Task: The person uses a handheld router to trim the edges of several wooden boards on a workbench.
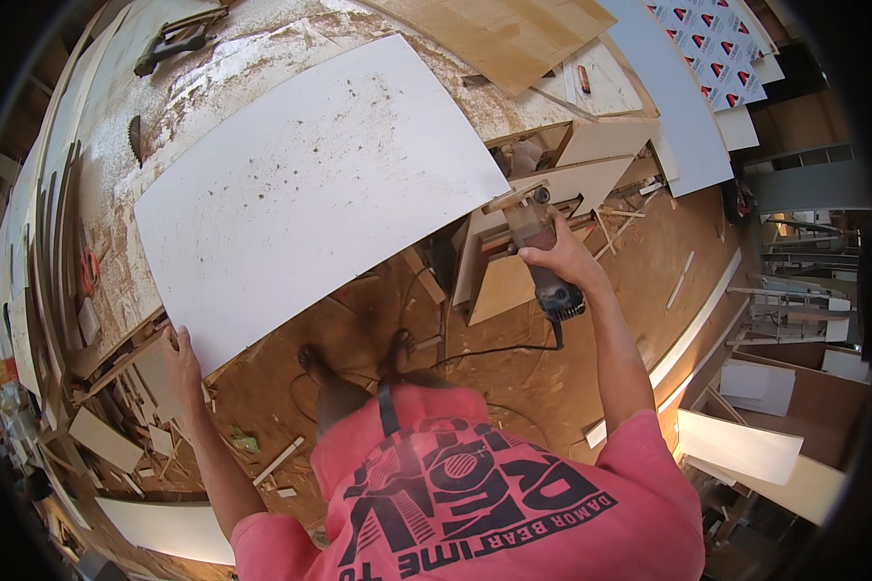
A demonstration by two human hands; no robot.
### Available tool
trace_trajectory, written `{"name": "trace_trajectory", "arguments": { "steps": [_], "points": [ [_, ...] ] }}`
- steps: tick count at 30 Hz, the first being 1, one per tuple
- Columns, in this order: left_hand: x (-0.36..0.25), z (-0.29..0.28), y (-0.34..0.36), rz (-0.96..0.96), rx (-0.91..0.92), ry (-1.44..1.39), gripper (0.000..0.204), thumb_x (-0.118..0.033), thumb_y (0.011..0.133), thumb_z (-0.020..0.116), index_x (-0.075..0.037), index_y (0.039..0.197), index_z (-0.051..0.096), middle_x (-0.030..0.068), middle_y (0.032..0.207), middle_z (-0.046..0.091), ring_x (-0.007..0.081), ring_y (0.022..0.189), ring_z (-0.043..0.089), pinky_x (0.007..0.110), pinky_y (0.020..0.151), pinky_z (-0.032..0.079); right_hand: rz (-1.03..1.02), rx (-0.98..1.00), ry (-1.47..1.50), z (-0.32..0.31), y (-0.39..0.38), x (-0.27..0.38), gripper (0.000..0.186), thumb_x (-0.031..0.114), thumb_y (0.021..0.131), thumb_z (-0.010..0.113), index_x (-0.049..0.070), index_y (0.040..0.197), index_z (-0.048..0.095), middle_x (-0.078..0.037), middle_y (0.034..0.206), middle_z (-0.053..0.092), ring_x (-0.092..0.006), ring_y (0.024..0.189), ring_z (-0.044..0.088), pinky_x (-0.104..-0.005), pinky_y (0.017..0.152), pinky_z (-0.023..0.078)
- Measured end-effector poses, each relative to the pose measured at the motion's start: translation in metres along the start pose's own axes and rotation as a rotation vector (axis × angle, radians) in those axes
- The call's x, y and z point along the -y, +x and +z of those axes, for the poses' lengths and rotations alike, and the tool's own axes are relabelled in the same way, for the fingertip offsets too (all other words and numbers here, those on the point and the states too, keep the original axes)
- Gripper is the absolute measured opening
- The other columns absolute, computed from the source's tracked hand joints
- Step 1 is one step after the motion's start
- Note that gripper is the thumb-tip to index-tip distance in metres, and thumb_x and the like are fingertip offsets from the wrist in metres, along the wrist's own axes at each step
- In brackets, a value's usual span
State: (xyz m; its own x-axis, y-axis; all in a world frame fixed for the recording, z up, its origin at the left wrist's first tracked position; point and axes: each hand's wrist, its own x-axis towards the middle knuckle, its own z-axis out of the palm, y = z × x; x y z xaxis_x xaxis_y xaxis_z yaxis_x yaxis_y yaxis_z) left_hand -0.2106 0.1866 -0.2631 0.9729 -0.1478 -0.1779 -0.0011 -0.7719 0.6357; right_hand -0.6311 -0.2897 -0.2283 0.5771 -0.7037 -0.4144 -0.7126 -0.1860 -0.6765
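A large white panel [320,184] lies on the workbench, with brown dust and specks scattered over its top. My left hand [182,360] is closed on the panel's near left edge, by the corner. At its right end, my right hand [564,254] wraps round a corded trim router [541,237] with a grey body and a dark teal motor end. The router's base meets the panel's right corner. Its bit is hidden from view. A black cord [494,351] runs from the router down toward the floor.
Sawdust covers the workbench [107,232]. A hand saw [170,48] lies at the far left, red-handled scissors [89,271] at the left edge. A brown board [499,39] rests beyond the panel. Offcuts lean under the bench; strips and scraps litter the brown floor [523,387].
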Motion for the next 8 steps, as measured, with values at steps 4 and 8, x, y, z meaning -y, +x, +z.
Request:
{"name": "trace_trajectory", "arguments": {
  "steps": [4, 8],
  "points": [
    [0.015, 0.006, 0.016, 0.032, 0.053, 0.001, 0.062, -0.042, 0.101, 0.047, 0.003, 0.144, 0.040, 0.0233, 0.140, 0.049, 0.0334, 0.125, 0.051, 0.040, 0.105, 0.038, 0.006, 0.005, -0.058, -0.002, 0.005, 0.000, 0.115, 0.051, 0.065, 0.082, -0.006, 0.148, 0.026, -0.028, 0.130, 0.053, -0.0323, 0.120, 0.056, -0.0377, 0.103, 0.042],
    [0.047, 0.009, 0.034, 0.140, 0.051, -0.109, 0.064, -0.043, 0.101, 0.050, 0.000, 0.146, 0.038, 0.0226, 0.141, 0.049, 0.0328, 0.125, 0.051, 0.040, 0.106, 0.038, 0.024, 0.034, -0.027, -0.003, 0.005, 0.015, 0.115, 0.050, 0.065, 0.082, -0.006, 0.149, 0.025, -0.028, 0.130, 0.054, -0.0320, 0.120, 0.055, -0.0377, 0.102, 0.043]
  ]
}}
